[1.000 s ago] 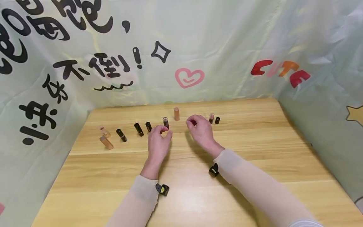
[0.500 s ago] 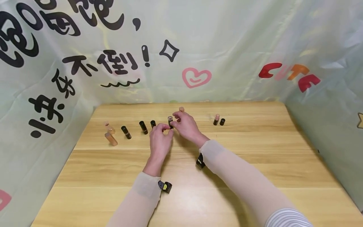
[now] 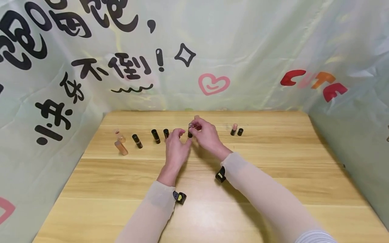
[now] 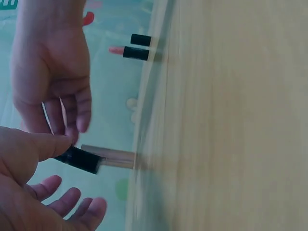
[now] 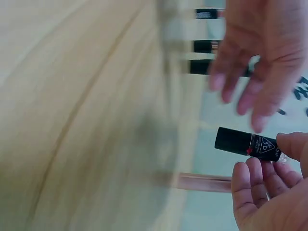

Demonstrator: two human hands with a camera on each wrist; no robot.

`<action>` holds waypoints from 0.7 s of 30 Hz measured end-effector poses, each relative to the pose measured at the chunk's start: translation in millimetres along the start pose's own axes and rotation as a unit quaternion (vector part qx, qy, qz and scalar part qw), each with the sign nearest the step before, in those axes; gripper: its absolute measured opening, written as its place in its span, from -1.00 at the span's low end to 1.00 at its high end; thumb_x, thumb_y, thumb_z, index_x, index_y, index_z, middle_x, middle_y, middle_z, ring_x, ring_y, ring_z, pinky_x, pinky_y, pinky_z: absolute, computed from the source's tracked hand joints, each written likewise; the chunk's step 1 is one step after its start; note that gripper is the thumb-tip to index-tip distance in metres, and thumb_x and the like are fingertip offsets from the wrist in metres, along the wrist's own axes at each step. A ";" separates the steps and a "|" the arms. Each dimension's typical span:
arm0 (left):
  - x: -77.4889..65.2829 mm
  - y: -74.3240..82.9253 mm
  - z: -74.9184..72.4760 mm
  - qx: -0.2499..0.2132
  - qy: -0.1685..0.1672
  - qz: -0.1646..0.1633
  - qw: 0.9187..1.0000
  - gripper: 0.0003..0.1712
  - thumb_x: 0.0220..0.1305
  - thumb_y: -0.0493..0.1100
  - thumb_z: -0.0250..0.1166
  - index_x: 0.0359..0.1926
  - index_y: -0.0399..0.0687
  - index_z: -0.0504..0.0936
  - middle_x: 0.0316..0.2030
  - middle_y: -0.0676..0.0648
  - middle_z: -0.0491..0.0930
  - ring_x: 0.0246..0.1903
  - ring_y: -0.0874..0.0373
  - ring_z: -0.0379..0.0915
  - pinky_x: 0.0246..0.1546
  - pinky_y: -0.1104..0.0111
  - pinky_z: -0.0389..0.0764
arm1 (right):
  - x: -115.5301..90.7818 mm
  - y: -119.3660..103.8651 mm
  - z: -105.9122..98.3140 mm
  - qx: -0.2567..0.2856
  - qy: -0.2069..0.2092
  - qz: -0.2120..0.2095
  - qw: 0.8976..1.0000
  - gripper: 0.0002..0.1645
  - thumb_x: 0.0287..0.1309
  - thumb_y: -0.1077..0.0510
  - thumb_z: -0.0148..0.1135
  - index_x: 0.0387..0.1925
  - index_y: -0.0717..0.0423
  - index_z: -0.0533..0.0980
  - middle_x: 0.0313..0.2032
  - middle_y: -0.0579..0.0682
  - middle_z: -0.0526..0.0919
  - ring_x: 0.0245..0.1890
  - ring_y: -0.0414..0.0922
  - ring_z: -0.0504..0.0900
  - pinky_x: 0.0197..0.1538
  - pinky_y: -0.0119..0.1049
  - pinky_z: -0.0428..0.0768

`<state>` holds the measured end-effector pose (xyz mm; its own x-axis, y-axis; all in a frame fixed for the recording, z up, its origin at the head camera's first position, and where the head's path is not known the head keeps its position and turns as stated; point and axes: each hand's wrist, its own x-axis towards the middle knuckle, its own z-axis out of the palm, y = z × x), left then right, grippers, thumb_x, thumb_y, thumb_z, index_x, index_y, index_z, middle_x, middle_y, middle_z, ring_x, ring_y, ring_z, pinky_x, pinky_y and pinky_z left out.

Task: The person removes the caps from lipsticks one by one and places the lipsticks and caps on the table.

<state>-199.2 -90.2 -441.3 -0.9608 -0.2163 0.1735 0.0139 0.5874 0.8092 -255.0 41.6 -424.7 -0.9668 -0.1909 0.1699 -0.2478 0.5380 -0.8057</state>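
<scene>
A black lipstick tube (image 3: 190, 131) with a clear end and pale printing (image 5: 263, 147) is held upright by my right hand (image 3: 207, 135). The thumb and fingers of that hand pinch it at the clear end. My left hand (image 3: 177, 148) is close on the left, fingers spread; in the right wrist view a gap shows between this left hand (image 5: 264, 62) and the tube. Behind the right hand stands a rose-gold tube (image 5: 204, 183), mostly covered in the head view. To the right, an uncapped pink lipstick (image 3: 233, 130) stands beside its black cap (image 3: 240, 132).
Left of the hands, several black lipstick tubes (image 3: 156, 136) stand in a row on the wooden table (image 3: 243, 209). At the far left are a rose-gold case (image 3: 121, 148) and a pink-tipped lipstick (image 3: 120, 136). A printed cloth (image 3: 249, 50) hangs behind the table.
My right hand has come leftward to the black lipstick tube and now grips its upper end. The left hand's fingers, earlier pinched at the tube, have parted from it. The head view has shifted slightly.
</scene>
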 end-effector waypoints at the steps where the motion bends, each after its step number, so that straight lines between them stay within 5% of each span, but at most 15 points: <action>1: 1.2 2.2 1.8 -0.003 -0.011 0.001 1.000 -0.48 0.18 -0.08 0.39 0.14 -0.04 0.46 0.10 -0.11 0.50 0.08 -0.05 0.41 0.09 0.11 0.47 | -3.1 -1.2 -6.1 0.014 0.004 0.006 1.000 -0.74 0.25 0.01 0.27 -0.04 -0.09 0.56 -0.16 -0.15 0.69 -0.11 -0.16 0.64 -0.06 -0.19 0.59; 4: 3.7 8.3 6.7 -0.008 -0.040 0.006 0.999 -0.42 0.19 -0.06 0.40 0.20 -0.02 0.43 0.14 -0.09 0.50 0.10 -0.03 0.48 0.09 0.13 0.53 | -12.7 -3.5 -21.3 0.056 0.006 0.029 0.998 -0.69 0.24 0.00 0.29 -0.01 -0.06 0.56 -0.14 -0.13 0.69 -0.09 -0.13 0.62 0.03 -0.16 0.58; 8: 3.6 11.9 12.4 -0.025 -0.059 0.026 0.998 -0.60 0.18 -0.06 0.42 0.03 0.02 0.57 -0.04 0.00 0.66 -0.05 0.09 0.62 0.01 0.20 0.59 | -24.9 -1.1 -32.3 0.081 0.000 0.038 0.996 -0.69 0.22 0.01 0.30 -0.02 -0.04 0.56 -0.15 -0.10 0.69 -0.09 -0.11 0.63 0.02 -0.16 0.59; 21: -6.0 24.6 20.2 -0.049 -0.122 0.040 0.991 -0.70 0.13 0.01 0.46 -0.13 0.07 0.65 -0.26 0.08 0.73 -0.23 0.24 0.66 -0.18 0.32 0.64 | -45.8 13.4 -43.9 0.097 -0.003 0.017 0.995 -0.64 0.14 -0.03 0.38 -0.06 0.03 0.64 -0.14 -0.02 0.73 -0.10 -0.07 0.66 -0.06 -0.19 0.62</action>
<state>-198.7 -58.8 -433.7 -0.9938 0.0286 0.1078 0.1071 0.5137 0.8513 -216.8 93.5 -418.4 -0.9738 -0.1810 0.1376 -0.1978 0.3764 -0.9051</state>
